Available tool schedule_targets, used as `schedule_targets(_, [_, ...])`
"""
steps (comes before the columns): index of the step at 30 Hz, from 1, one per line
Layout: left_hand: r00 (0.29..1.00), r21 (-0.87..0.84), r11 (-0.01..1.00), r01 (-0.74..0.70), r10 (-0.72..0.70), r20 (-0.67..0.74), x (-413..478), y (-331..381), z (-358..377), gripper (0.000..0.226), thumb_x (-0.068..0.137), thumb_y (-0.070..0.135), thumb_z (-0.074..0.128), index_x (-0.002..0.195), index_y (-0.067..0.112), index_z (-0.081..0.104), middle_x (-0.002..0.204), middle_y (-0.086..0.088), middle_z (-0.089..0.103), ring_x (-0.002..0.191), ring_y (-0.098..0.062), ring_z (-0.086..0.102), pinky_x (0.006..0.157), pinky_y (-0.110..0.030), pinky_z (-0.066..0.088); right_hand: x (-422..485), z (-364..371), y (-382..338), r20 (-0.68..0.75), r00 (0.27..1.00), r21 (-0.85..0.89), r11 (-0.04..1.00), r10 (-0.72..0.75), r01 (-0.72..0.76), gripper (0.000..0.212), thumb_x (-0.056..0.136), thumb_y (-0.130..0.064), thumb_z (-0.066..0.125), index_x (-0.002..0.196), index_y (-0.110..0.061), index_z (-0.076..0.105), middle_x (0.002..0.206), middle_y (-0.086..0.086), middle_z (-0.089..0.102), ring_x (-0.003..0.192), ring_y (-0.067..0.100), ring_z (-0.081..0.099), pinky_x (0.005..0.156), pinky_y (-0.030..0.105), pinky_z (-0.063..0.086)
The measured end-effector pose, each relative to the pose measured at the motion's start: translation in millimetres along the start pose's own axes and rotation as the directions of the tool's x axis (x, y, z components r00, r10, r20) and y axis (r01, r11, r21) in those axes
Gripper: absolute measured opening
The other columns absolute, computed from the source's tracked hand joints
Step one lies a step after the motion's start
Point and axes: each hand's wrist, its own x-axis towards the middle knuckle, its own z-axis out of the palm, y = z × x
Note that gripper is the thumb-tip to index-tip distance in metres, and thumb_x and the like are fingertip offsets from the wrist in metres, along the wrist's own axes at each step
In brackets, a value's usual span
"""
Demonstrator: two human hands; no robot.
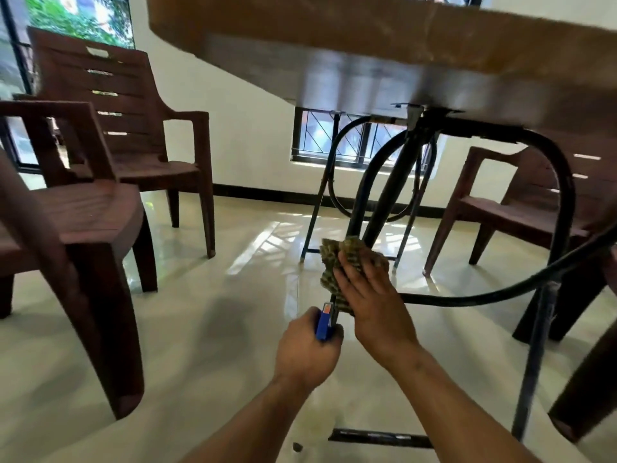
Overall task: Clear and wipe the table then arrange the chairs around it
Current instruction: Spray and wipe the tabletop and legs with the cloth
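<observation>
I look up from low under the brown table (334, 25), whose underside and edge fill the top of the view. Its black metal frame (564, 202) curves down to the floor. My right hand (370, 295) presses a patterned green-brown cloth (337, 259) against a thin black table leg. My left hand (309, 349) grips that same leg lower down, around a blue part (323, 324) with a small orange label. Brown plastic chairs stand around: one close at the left (83, 222), one behind it (133, 128), one at the right (521, 208).
The floor is glossy cream tile (207, 329). A black foot bar of the table frame (380, 437) lies near my forearms. A dark chair leg (581, 392) stands at the far right. A barred window (354, 138) sits low in the white wall beyond.
</observation>
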Motion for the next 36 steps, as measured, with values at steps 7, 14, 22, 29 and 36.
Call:
schedule_targets(7, [0.990,0.039,0.996,0.085,-0.088,0.106,-14.7,-29.2,-2.1,0.028,0.092,0.050,0.058,0.084,0.024,0.064,0.073,0.000,0.067,0.067,-0.018,0.065,0.072,-0.044,0.058,-27.2,30.6,1.8,0.164,0.981,0.122,0.989,-0.103,0.084,0.101,0.072,0.002,0.073,0.155,-0.024,0.020,0.166,-0.002,0.013,0.153,0.019,-0.012,0.123,0.045,0.021])
schedule_targets(14, [0.988,0.035,0.996,0.081,-0.085,0.129,-16.2,-18.6,4.3,0.034,0.092,0.045,0.052,0.077,0.017,0.061,0.068,-0.004,0.062,0.061,-0.021,0.058,0.067,-0.043,0.054,-7.3,23.1,-12.5,0.148,0.988,0.098,0.995,-0.034,0.020,0.077,0.085,-0.009,0.054,0.156,-0.015,0.026,0.166,0.006,0.011,0.153,0.019,-0.015,0.122,0.040,-0.006])
schedule_targets(22, [0.977,0.024,0.993,0.120,-0.122,0.175,-29.7,-45.7,0.5,0.026,0.096,0.045,0.054,0.081,0.025,0.061,0.073,-0.003,0.064,0.067,-0.021,0.062,0.068,-0.042,0.058,12.2,8.9,-2.5,0.077,0.997,0.139,0.990,0.000,-0.011,0.075,0.097,-0.017,0.047,0.159,-0.022,0.005,0.165,-0.001,-0.015,0.147,0.014,-0.033,0.116,0.037,-0.016])
schedule_targets(29, [0.995,-0.034,0.997,0.073,-0.070,0.072,-32.3,-56.6,-10.4,0.041,0.086,0.063,0.047,0.082,0.025,0.061,0.071,0.001,0.064,0.065,-0.017,0.061,0.068,-0.046,0.057,-61.8,64.3,-37.3,0.319,0.917,0.268,0.951,-0.238,0.154,0.080,0.088,-0.010,0.051,0.160,-0.022,0.018,0.167,-0.003,-0.006,0.149,0.010,-0.027,0.121,0.038,-0.006])
schedule_targets(36, [0.968,0.067,0.990,0.124,-0.135,0.211,-44.8,-64.5,-14.5,0.025,0.088,0.042,0.055,0.073,0.022,0.057,0.061,0.005,0.054,0.057,-0.014,0.049,0.061,-0.042,0.053,-3.3,22.8,-12.9,0.096,0.994,0.040,0.998,0.053,-0.057,0.078,0.089,-0.010,0.044,0.158,-0.018,0.009,0.165,0.004,-0.010,0.148,0.021,-0.032,0.122,0.044,-0.008])
